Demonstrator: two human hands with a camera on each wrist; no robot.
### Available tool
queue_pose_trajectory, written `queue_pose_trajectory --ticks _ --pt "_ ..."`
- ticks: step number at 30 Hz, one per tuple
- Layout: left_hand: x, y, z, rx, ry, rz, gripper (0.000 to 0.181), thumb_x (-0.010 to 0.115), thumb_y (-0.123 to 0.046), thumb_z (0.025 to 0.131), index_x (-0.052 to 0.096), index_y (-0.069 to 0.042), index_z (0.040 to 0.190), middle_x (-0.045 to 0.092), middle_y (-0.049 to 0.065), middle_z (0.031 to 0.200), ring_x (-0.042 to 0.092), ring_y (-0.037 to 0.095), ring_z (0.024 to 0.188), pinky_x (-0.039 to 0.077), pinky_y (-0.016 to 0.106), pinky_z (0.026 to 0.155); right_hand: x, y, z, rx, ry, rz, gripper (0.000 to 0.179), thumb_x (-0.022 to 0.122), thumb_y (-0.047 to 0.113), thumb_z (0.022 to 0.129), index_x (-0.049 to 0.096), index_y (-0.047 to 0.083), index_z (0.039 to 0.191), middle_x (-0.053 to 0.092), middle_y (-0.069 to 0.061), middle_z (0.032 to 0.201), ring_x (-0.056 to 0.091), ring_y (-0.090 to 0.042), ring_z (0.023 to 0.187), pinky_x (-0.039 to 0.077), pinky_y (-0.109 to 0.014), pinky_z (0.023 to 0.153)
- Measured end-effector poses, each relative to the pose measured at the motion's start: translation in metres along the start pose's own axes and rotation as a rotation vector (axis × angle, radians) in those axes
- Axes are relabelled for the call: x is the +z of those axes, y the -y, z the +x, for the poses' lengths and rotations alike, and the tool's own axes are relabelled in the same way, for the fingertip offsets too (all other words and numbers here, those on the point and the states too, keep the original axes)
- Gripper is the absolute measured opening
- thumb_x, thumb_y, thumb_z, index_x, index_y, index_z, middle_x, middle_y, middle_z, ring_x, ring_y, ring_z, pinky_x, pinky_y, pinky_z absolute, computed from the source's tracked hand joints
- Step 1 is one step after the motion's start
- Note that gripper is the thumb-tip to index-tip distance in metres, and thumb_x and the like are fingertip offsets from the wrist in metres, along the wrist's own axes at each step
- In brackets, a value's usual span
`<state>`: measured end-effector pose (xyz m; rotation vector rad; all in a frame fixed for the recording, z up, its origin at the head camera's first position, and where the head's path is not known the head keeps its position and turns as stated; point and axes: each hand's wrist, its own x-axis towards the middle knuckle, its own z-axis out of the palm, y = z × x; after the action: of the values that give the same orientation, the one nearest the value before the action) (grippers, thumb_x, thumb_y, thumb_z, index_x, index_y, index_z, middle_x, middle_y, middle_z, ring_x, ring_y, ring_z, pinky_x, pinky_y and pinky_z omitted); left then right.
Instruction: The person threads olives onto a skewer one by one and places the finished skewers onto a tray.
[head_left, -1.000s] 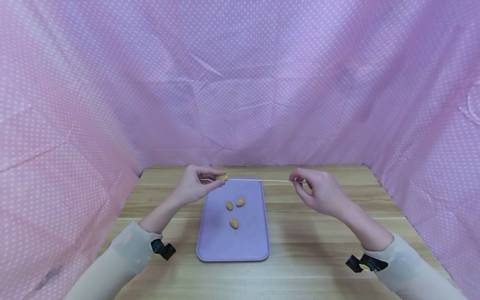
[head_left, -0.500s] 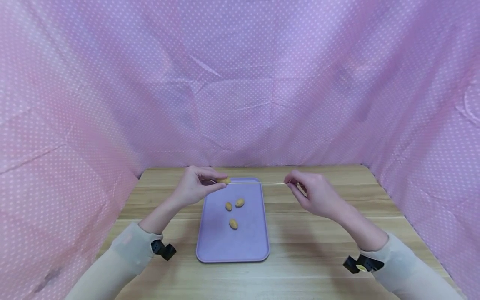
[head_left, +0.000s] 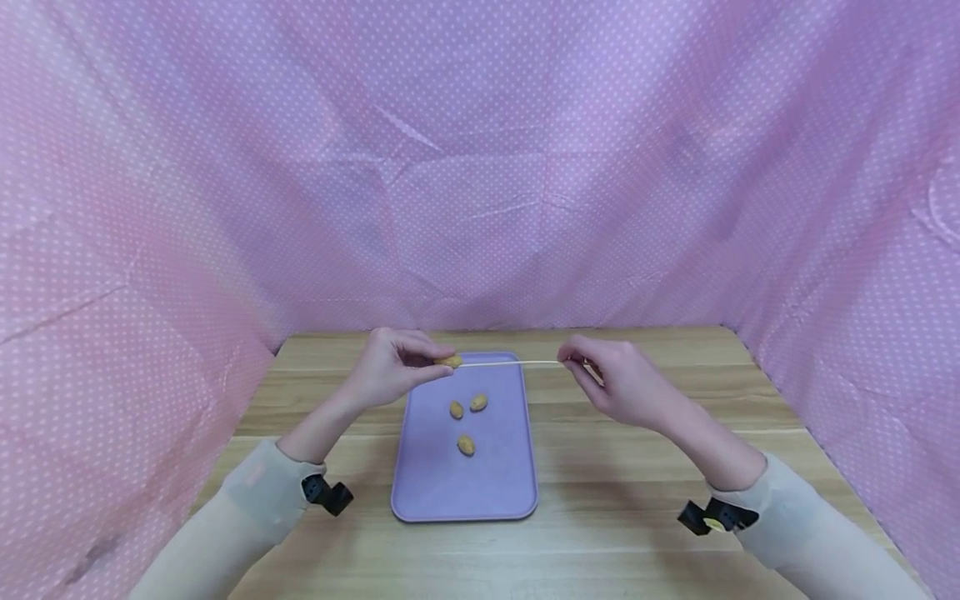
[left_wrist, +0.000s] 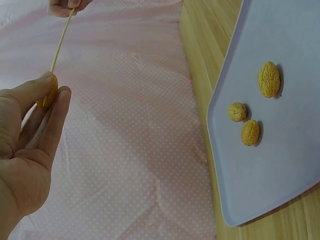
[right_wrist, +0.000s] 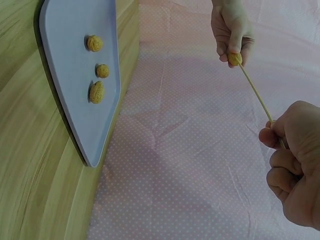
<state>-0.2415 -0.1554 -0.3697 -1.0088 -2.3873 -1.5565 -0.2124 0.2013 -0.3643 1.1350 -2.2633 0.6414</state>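
Note:
Over the far end of the lilac tray (head_left: pixel 495 492), my left hand (head_left: pixel 392 368) pinches a wrinkled yellow-brown oval fruit (head_left: pixel 453 361) between thumb and fingers. A thin pale skewer (head_left: pixel 510 362) runs nearly level from the fruit's right end to my right hand (head_left: pixel 626 379). The right thumb and forefinger pinch it, with the other fingers curled in, as the right wrist view shows at the fingers (right_wrist: pixel 281 167). In the left wrist view the fruit (left_wrist: pixel 48 95) is partly hidden by fingertips. Where the skewer's far tip lies is hidden by the left hand.
Three more wrinkled fruits, one (head_left: pixel 466 445) nearer and two (head_left: pixel 456 410) farther back, lie on the tray. The tray sits on a wood-grain table (head_left: pixel 660 500). Pink dotted cloth (head_left: pixel 480 208) hangs behind and along both sides.
My right hand has moved left toward the left hand, and the stretch of skewer showing between them is shorter. The left hand keeps its pinch on the fruit and stays almost in place.

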Motion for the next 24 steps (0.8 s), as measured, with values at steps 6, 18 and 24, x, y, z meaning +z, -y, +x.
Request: queue_pose_trajectory --ticks 6,18,24 --pt "0.0013 0.0015 0.0033 0.026 -0.005 0.009 0.020 0.088 0.004 0.083 0.084 -0.001 0.101 0.081 0.013 0.091 0.075 0.006 0.078 0.067 0.024 0.067 0.0012 0.0001 0.0026 0.006 0.010 0.007 0.020 0.072 -0.008 0.092 0.068 0.010 0.100 0.070 0.004 0.084 0.049 0.001 0.065 0.049 -0.019 0.056" --pt "0.0041 -0.0024 0.0077 0.063 0.025 0.028 0.020 0.088 0.004 0.083 0.084 0.000 0.102 0.082 0.013 0.094 0.079 0.009 0.084 0.068 0.026 0.079 0.0075 0.0009 0.0060 0.002 0.037 0.048 0.019 0.071 -0.007 0.093 0.068 0.010 0.100 0.070 0.004 0.085 0.051 0.001 0.067 0.050 -0.018 0.057" --pt "0.0074 -0.0022 0.0101 0.065 0.034 0.037 0.020 0.087 0.005 0.083 0.084 -0.001 0.102 0.082 0.013 0.095 0.081 0.017 0.085 0.069 0.027 0.079 0.0095 0.0020 0.0072 -0.001 0.050 0.060 0.018 0.070 -0.008 0.093 0.067 0.009 0.100 0.070 0.003 0.085 0.051 0.000 0.066 0.051 -0.019 0.056"
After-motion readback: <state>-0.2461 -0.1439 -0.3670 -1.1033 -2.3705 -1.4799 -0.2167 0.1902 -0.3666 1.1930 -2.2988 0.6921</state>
